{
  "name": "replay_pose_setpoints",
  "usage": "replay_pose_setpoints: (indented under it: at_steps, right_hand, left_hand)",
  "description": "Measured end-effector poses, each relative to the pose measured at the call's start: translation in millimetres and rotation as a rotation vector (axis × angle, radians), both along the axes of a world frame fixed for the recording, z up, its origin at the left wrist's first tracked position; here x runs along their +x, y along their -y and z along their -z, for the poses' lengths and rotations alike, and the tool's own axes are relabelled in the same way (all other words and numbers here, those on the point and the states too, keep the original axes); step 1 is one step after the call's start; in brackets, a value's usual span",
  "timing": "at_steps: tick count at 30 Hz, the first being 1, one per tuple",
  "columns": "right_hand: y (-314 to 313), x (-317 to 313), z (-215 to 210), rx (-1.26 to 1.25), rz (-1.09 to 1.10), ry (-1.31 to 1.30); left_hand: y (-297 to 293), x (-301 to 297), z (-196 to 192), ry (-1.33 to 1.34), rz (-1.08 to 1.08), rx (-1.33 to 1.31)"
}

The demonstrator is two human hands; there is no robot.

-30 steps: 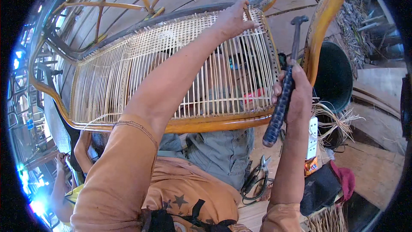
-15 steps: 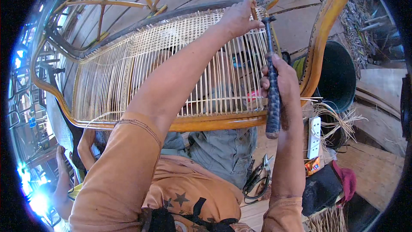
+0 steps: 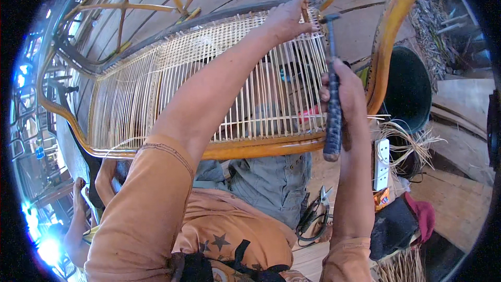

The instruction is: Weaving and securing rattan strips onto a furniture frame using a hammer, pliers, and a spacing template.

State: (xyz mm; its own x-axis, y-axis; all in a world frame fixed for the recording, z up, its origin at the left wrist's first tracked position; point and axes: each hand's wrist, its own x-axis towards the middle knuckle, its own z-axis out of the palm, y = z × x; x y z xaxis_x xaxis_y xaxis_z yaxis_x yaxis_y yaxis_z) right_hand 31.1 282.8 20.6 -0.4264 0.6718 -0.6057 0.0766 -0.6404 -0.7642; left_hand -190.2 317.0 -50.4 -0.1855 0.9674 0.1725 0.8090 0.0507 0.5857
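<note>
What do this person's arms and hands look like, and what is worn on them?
Both arms wear orange-tan cloth sleeves. The left sleeve has dark stitching near its hem; the right sleeve shows only partly. The left hand and right hand are bare: no gloves or watch show.

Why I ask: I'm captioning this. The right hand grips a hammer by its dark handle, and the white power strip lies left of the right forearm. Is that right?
Not quite: the head view shows the white power strip right of the right forearm. The right hand does grip a hammer by its dark handle.
</note>
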Motion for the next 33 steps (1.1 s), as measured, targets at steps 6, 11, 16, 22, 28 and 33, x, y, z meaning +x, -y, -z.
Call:
replay_pose_setpoints:
  at_steps: [6, 11, 16, 22, 28, 33]
  right_hand:
    - [7.1, 15.4, -11.9, 0.263, -0.213, 0.256]
    - [36.1, 23.6, -15.2, 0.669, -0.634, 0.459]
    - [8.0, -7.5, -3.0, 0.734, -0.666, 0.539]
    - [20.4, -16.0, -10.8, 0.732, -0.702, 0.653]
    - [44.5, -13.1, -17.6, 0.681, -0.699, 0.717]
    - [51.8, -5.9, -26.8, 0.714, -0.656, 0.650]
  left_hand:
    - [0.4, -0.2, 3.4, 0.031, -0.004, 0.014]
    - [2.5, -1.9, -0.9, 0.003, -0.005, 0.005]
    - [-1.6, 4.8, -4.5, -0.044, 0.010, -0.001]
    - [0.5, 7.5, -6.7, -0.037, -0.017, -0.020]
    - [6.6, 6.3, -12.0, 0.042, -0.014, 0.043]
    - [17.2, 15.8, -21.7, 0.011, 0.032, -0.019]
